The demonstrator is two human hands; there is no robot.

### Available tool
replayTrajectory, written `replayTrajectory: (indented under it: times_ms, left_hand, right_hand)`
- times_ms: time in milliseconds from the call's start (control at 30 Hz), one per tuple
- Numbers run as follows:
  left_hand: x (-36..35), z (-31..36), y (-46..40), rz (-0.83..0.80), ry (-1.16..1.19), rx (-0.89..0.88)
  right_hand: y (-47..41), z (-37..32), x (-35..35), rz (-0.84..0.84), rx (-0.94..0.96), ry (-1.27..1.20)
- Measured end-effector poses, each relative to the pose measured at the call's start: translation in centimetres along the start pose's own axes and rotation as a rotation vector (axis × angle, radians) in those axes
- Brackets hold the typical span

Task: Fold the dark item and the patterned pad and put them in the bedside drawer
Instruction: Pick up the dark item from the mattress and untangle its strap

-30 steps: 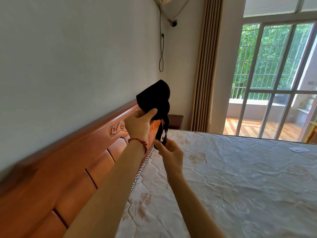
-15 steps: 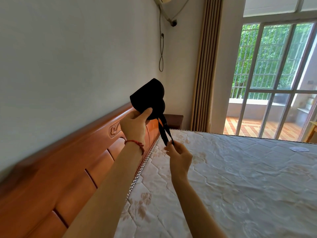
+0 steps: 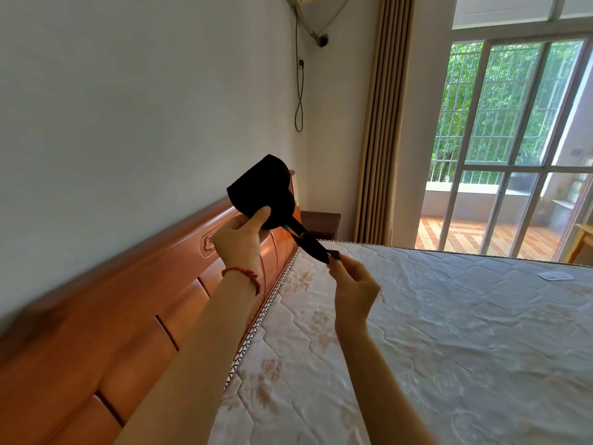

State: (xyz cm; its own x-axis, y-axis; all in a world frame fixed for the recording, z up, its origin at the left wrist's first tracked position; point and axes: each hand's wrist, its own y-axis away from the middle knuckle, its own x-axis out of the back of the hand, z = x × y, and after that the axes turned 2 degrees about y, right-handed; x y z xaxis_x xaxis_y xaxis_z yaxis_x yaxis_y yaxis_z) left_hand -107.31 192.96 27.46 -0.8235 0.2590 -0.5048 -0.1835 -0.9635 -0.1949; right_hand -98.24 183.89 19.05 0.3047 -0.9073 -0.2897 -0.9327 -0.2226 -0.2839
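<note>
The left hand (image 3: 239, 242) is gripping the dark item (image 3: 261, 191); the right hand (image 3: 353, 285), at four o'clock, is pinching its strap (image 3: 308, 242). Soft, light, floppy: best held at folded edges.

No text, label, brand, number or sign can be read anywhere in the view. A small white tag (image 3: 555, 275) is seen lying on the mattress (image 3: 449, 332) at the far right, but whatever is printed on it is too small to be made out.

Wooden headboard (image 3: 134, 303); daylit window (image 3: 500, 123)
</note>
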Motion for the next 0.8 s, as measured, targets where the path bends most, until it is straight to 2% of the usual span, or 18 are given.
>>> replayTrajectory:
  times_ms: [333,567,800]
  left_hand:
    - [1.7,-0.9,-2.3,0.060,0.018,0.171]
    - [2.5,-1.1,-2.6,0.052,0.062,0.280]
    - [2.7,-1.0,-2.7,0.045,0.077,0.334]
  right_hand:
    - [-0.2,-1.1,1.4,-0.271,0.114,-0.119]
    - [-1.3,-0.6,2.1,-0.411,0.011,-0.146]
    - [-1.8,-0.5,3.0,-0.667,0.031,-0.144]
